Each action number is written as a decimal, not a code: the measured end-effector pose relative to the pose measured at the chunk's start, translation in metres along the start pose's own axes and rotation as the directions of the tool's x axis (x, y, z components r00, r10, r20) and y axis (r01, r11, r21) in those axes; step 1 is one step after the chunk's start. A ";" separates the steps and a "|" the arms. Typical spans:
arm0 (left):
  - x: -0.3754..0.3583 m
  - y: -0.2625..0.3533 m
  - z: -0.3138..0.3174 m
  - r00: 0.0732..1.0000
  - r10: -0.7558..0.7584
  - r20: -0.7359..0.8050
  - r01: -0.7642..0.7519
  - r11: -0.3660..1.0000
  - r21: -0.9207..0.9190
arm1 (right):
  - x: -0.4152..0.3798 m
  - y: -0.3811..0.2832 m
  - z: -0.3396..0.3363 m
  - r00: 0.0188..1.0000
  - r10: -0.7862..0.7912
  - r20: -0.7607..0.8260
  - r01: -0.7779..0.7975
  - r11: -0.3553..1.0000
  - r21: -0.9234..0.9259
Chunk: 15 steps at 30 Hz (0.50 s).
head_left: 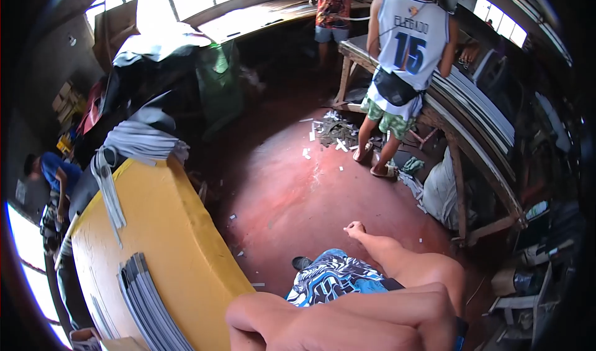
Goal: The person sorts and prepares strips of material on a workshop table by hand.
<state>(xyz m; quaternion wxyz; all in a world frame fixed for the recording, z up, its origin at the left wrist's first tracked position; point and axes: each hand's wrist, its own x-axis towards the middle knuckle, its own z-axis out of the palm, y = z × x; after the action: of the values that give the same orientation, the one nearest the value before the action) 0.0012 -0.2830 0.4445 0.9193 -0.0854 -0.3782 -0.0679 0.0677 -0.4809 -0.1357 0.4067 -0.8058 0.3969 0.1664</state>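
Observation:
My right hand [355,229] hangs over the red floor [292,196] with its fingers curled in and nothing in them. Its forearm runs back to the lower right. A second bare arm [335,323] lies across the bottom of the view, and its end drops below the frame edge, so my left hand is hidden. Between the arms show blue patterned shorts [335,278] and a dark sandal [302,263]. A thick yellow foam slab [167,227] stands close on the left, with a stack of grey sheets [146,298] on it.
A person in a white number 15 jersey [410,37] stands at a wooden bench [478,158] stacked with grey sheets. Another person [332,6] stands further back, and a third in blue [56,177] is at far left. Scraps [335,134] litter the floor. Grey fabric [133,143] drapes over the slab's far end.

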 end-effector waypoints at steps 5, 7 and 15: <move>0.009 -0.008 0.003 0.965 -0.158 0.210 0.134 0.983 0.127 | -0.014 0.033 -0.004 0.999 -0.033 0.040 0.032 0.999 0.024; 0.003 -0.008 0.014 0.984 -0.177 0.035 0.172 0.979 0.106 | -0.026 0.046 0.003 0.998 -0.040 0.044 0.038 0.998 0.053; -0.003 0.029 -0.015 0.824 -0.545 0.154 0.480 0.816 0.321 | -0.040 0.072 0.017 0.996 0.043 0.085 -0.045 0.999 0.027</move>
<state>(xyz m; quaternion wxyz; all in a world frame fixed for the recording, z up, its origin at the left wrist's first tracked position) 0.0150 -0.2576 0.4293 0.8167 0.1381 -0.5005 -0.2519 -0.0123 -0.4723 -0.1601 0.4310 -0.7832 0.3995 0.2032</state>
